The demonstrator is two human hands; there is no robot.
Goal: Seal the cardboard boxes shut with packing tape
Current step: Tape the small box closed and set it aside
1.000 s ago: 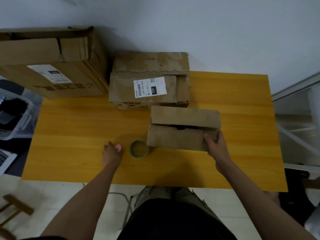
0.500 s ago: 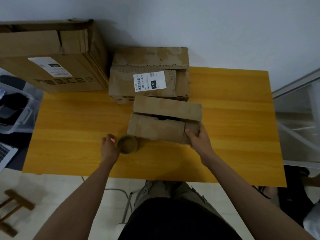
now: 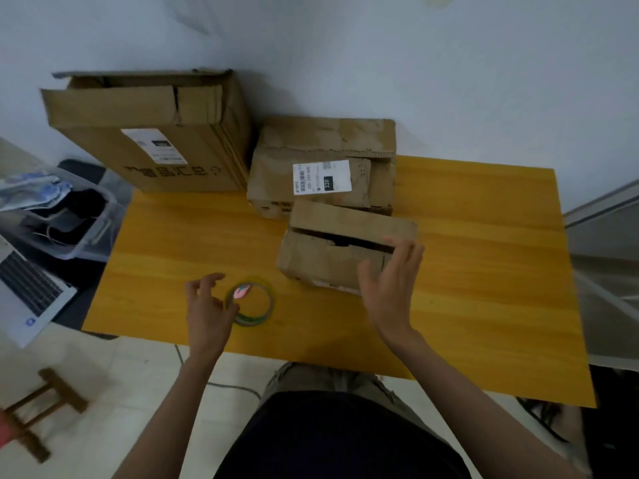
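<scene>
Left hand (image 3: 206, 305) low over bench (image 3: 484, 271), fingers loosely curled, thumb at rim of tape roll (image 3: 250, 301); grip loose, can't tell if it actually has hold of it. Roll flat on bench, thin ring, greenish edge, pink bit inside. Right hand (image 3: 389, 285) upright, fingers spread and straight, against near right corner of small box (image 3: 332, 250), gripping nothing. Box worn brown cardboard, flaps gapped, dark slit along top. Two bigger cardboard boxes (image 3: 325, 167) behind, white labels. Bench smooth yellow wood grain.
</scene>
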